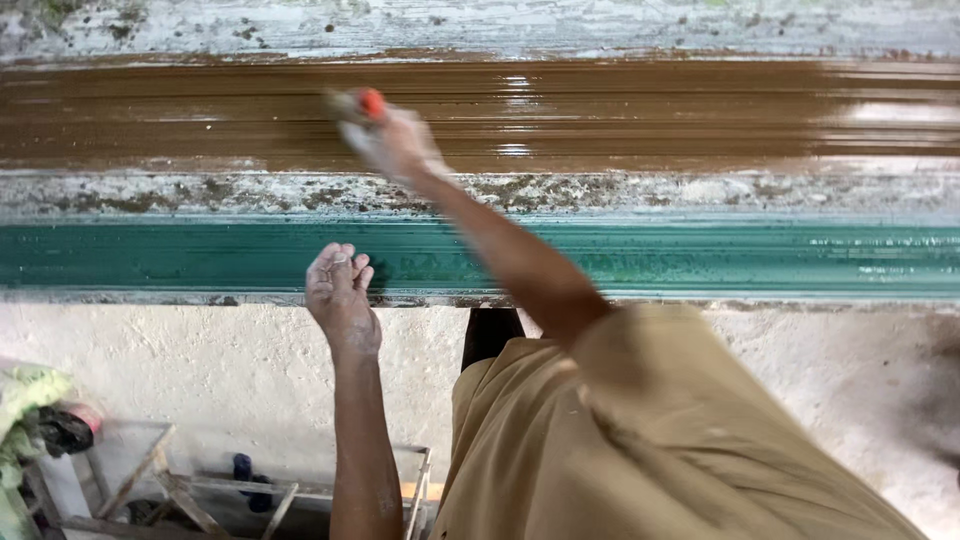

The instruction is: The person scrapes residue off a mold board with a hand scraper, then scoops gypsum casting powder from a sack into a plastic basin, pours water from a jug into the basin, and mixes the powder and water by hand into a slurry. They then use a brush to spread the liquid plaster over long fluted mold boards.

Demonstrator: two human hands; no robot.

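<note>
The paintbrush (362, 104) is blurred in our view: we make out only an orange-red bit of handle and a pale smear beside it, lying against the brown band (650, 112) of wet, glossy paint that runs across the moulding. Our right hand (398, 143) has its fingers wrapped around the brush, arm stretched up from a tan sleeve (640, 400). Our left hand (340, 295) holds nothing, its fingers loosely curled, just before the green band (700, 257) below. Between the bands runs a flaking, weathered strip (200, 192). Lower left stands a wooden frame (180, 480).
</note>
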